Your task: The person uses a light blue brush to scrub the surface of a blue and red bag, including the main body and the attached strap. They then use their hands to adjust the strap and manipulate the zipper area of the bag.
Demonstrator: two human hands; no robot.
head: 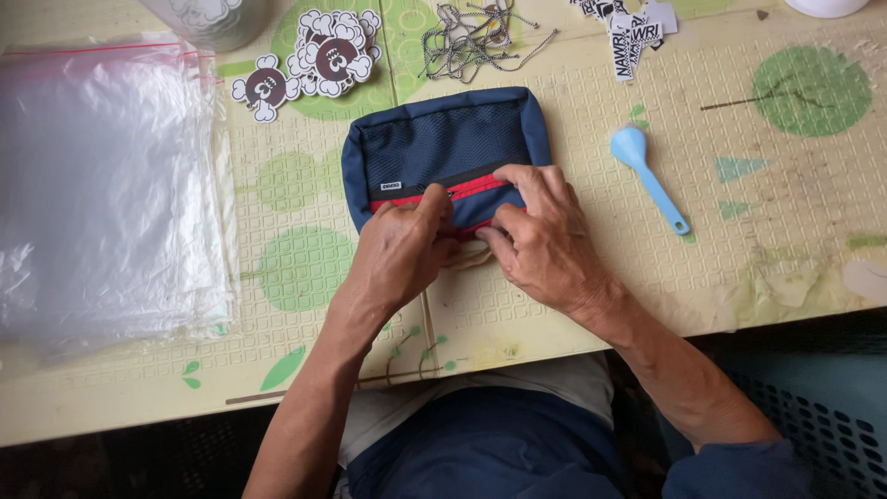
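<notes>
On yellow mat [647, 277], both hands' fingers [434, 205] pinch navy pouch [443, 148].

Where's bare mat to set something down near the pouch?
Free: right of the blue spoon, toward the green circle print; also between plastic bags and navy pouch. Crowded: top edge, with stickers, cords, labels.

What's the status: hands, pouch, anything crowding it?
Left hand and right hand both pinching at the red zipper. Navy mesh pouch flat on the mat. Blue spoon alongside, apart.
</notes>
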